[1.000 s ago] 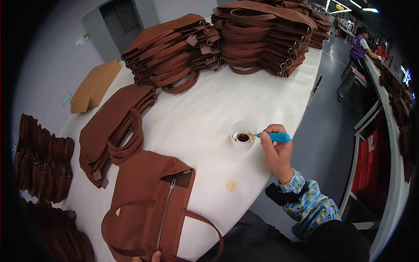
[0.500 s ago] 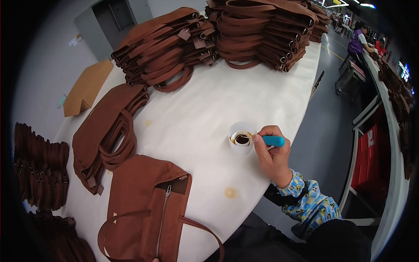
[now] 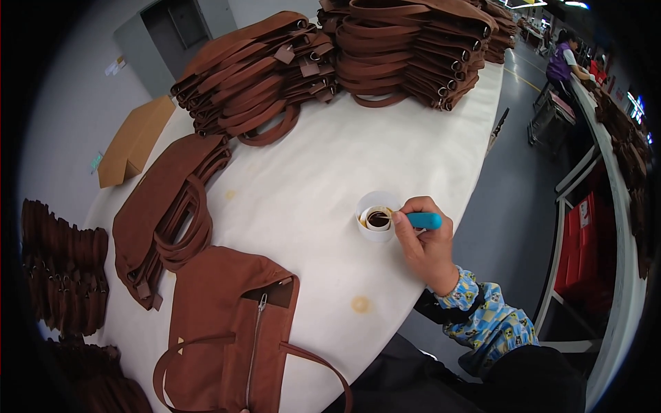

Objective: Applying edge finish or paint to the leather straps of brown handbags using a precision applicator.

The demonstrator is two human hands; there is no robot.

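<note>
Brush (image 3: 421,220) sits pinched in my right hand (image 3: 427,244), tip in the cup (image 3: 377,217). Left hand is out of my view. Bag (image 3: 231,330) lies near.

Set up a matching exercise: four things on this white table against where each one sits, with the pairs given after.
Things:
1. small white cup of dark liquid
2. blue-handled tool
3. brown zipped fabric bag
4. flat tan cardboard box

Places:
A. far left table edge
B. near edge, lying flat
C. in the right hand
D. table middle, tool tip dipped in

Pairs: 1-D, 2-C, 3-B, 4-A
</note>
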